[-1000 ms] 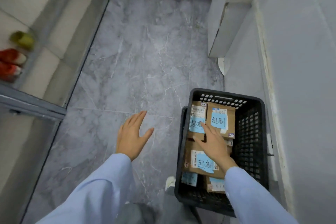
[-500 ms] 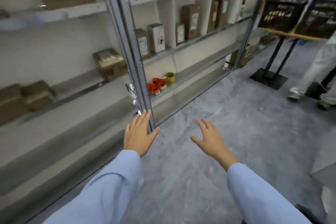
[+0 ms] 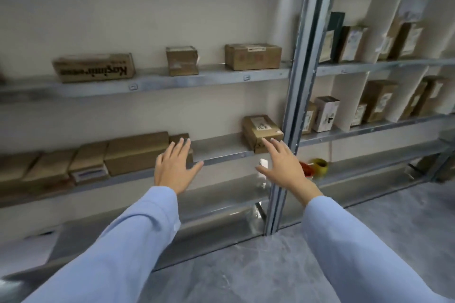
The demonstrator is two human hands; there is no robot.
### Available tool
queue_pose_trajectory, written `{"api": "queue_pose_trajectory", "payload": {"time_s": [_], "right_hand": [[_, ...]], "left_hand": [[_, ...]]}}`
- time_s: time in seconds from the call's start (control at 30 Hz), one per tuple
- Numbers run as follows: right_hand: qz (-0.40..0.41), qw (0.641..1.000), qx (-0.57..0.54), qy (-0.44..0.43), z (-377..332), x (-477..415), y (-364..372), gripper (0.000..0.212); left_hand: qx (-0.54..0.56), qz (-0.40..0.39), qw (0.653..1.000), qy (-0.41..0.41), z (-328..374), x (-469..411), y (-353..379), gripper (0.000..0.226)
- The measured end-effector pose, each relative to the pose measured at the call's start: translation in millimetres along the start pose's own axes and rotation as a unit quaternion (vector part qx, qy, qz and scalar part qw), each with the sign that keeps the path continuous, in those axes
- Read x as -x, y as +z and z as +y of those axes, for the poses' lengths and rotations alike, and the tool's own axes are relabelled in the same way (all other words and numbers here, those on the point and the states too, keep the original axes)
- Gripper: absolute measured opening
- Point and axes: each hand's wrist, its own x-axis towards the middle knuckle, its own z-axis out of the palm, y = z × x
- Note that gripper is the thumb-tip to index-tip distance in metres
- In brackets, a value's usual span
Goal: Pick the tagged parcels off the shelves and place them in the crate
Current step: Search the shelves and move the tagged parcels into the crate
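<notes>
I take the steel upright [image 3: 293,106] of the shelving as my landmark. Left of it run the upper shelf [image 3: 197,79], carrying three brown cartons [image 3: 252,56] set well apart, and the middle shelf [image 3: 221,149], where a row of brown boxes [image 3: 135,152] lies far to the left. The bay right of the upright holds standing boxes [image 3: 326,113] behind dividers. The crate is not in view. The labelled parcel [image 3: 262,131] sits alone on the middle shelf just left of the upright, and I judge it the next pick, though the blur hides whether its white label is the tag. Its long axis runs front to back, slightly skewed, with a short end at the shelf's front edge. The right grip [image 3: 283,167] is the nearer one. It hangs flat and spread, holding nothing, just below and in front of that short end, so the parcel lies ahead and a little up. Its fingertips [image 3: 273,142] overlap the front corner, and I cannot tell if they touch. The left grip [image 3: 176,167] is also spread and empty, further left of the upright, in front of the row's last box. The upright stands close beside the parcel's right flank, so I expect little room for fingers there. Low and right of the upright lie a red tape roll [image 3: 305,168] and a yellow tape roll [image 3: 320,166], out of the way.
</notes>
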Motion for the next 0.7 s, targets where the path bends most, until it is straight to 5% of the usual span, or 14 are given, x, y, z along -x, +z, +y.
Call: {"api": "queue_pose_trajectory", "payload": {"time_s": [0.3, 0.7], "right_hand": [[-0.013, 0.997, 0.023, -0.068, -76, -86, 29, 0.081], [-0.056, 0.99, -0.009, -0.13, -91, -206, 101, 0.082]], "left_hand": [[-0.016, 0.028, 0.998, -0.048, -82, -46, -13, 0.073], [-0.021, 0.013, 0.995, -0.1, -117, -120, 50, 0.072]]}}
